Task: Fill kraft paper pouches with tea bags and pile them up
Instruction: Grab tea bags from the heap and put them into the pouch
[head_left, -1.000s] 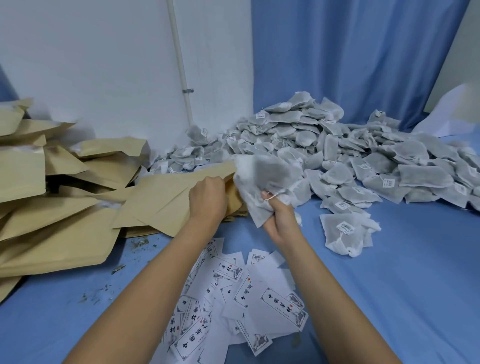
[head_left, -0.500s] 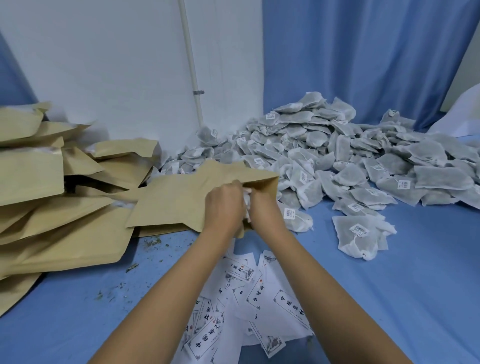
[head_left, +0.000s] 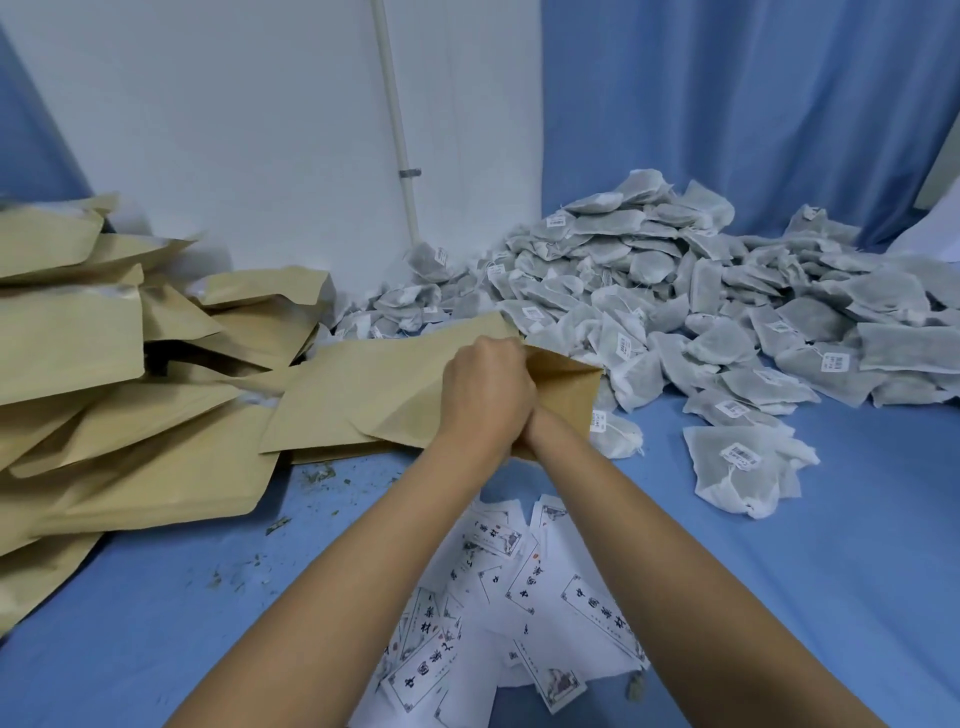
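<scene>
Holding: left hand (head_left: 485, 395) is curled in a fist around the upper lip of the flat brown kraft paper pouch (head_left: 374, 395), pinching that edge so the mouth gapes toward the right
Reaching: right hand is buried inside the pouch mouth past the wrist, so only the right forearm (head_left: 613, 499) shows; whether its fingers are spread or closed on tea bags cannot be told
Pouch position: it lies on its side on the blue cloth surface (head_left: 831, 571), closed end pointing left and resting against the filled stack, open end facing the tea bags; likely kept low and sideways so the load slides in rather than drops
Step in hand: by the look of it, a handful is being pushed deep into the pouch; the contents are hidden by the paper
Supply: heap of white mesh tea bags with small barcode tags (head_left: 701, 291) sits just right of the pouch mouth, close enough for short reaches
Finished work: pile of bulging kraft pouches (head_left: 104, 395) stands at the left, where this one should go once full
Loose items: white printed paper labels (head_left: 519, 623) lie scattered beneath the forearms, and dark tea crumbs (head_left: 317, 475) speckle the cloth near the pile
Progress: many tea bags remain, so the job looks far from over
</scene>
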